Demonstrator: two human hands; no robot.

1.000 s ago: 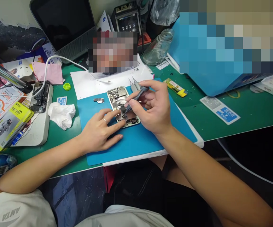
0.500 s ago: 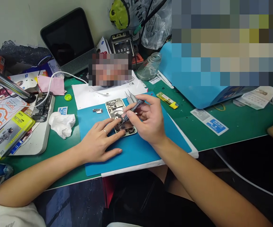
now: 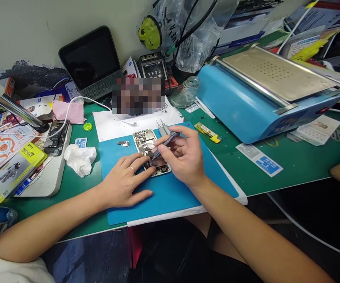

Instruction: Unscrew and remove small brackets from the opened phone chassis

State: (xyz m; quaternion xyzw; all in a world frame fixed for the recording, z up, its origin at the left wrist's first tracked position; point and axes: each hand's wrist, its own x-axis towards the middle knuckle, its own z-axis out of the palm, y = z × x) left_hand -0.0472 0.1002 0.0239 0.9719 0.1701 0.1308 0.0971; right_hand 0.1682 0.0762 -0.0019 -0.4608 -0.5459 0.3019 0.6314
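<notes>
Phone (image 3: 146, 137) stays put on the mat (image 3: 167, 202) under the screwdriver (image 3: 172, 137).

The left grip (image 3: 125, 181) partly hides the phone (image 3: 147, 142).

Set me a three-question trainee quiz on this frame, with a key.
1. True or false: the opened, pale-framed smartphone lies on the flat blue mat.
2. Which hand holds the dark-grey, pen-shaped tool? A) left; B) right.
3. Fill in: in the picture, the crumpled white tissue lies to the ___ of the mat.

Key: 1. True. 2. B, the right hand. 3. Left.
</notes>
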